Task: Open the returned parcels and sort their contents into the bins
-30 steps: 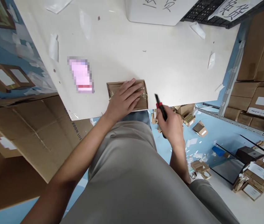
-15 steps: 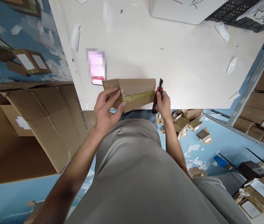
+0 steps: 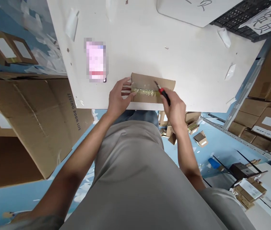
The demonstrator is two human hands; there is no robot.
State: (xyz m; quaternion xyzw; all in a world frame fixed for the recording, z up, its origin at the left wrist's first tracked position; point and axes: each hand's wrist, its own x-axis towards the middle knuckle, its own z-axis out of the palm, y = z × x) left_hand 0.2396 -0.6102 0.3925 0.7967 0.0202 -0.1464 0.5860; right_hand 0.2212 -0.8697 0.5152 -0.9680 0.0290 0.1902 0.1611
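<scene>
A small cardboard box (image 3: 141,82) lies near the table's front edge, with shiny yellowish tape along its upper face. My left hand (image 3: 120,95) grips the box's left end, thumb at the front corner and fingers along the side. In my right hand (image 3: 175,108) is a red and black utility knife (image 3: 163,94). Its blade points away from me, over the top of the box near the tape; whether the tip touches the cardboard I cannot tell. Part of the box's right end is hidden behind my right hand.
A phone (image 3: 96,60) with a blurred screen lies left on the white table (image 3: 130,41). At the back right are a white bin (image 3: 183,11) and a black crate (image 3: 233,19). A large open carton (image 3: 51,111) stands left; paper scraps and boxes litter the floor.
The box has shifted right and now lies flatter on the table. My right hand has brought the knife from beside the box to over its top, blade now tilted leftward.
</scene>
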